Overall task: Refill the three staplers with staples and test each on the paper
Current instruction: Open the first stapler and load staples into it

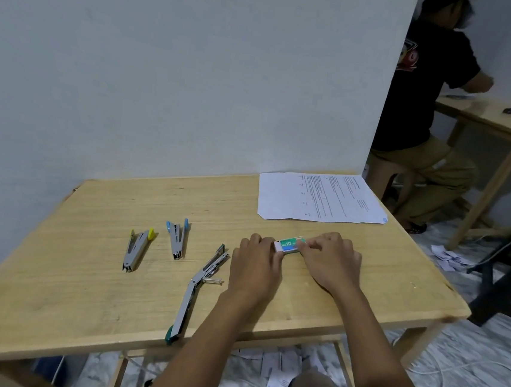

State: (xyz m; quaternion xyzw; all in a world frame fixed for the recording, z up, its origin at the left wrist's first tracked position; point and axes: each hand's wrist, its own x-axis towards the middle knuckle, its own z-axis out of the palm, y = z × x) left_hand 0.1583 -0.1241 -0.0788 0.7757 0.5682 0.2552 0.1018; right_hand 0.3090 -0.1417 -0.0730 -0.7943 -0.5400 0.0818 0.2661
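While both hands meet near the middle of the wooden surface (277, 214), the staple box (288, 247) sits pinched between them, lying flat on the wood. Left hand (255, 263) has its fingertips closed on the white end of the box; right hand (330, 263) closes over the green end, its grip hiding that whole side. The label shows a "10", and the rest of the print is too small to read. Whether the inner tray is slid out, you can't say; the fingers cover the ends.

Over towards the left edge, the yellow-tipped stapler (137, 249) lies with its arms spread in a narrow V. Just beside it to the right, the blue-tipped stapler (177, 239) lies the same way, apart from its neighbour. Closest to the left hand, the green-tipped stapler (198, 287) is swung wide open, one end reaching the near edge, the other pointing at the box. Its staple channel is too small to make out, loaded or not.

At the far right corner lies the printed paper (321, 198), flat, text illegible. Both forearms run off the bottom of the view. Beyond the right edge, another person (426, 94) sits turned away, cut off by the wall.
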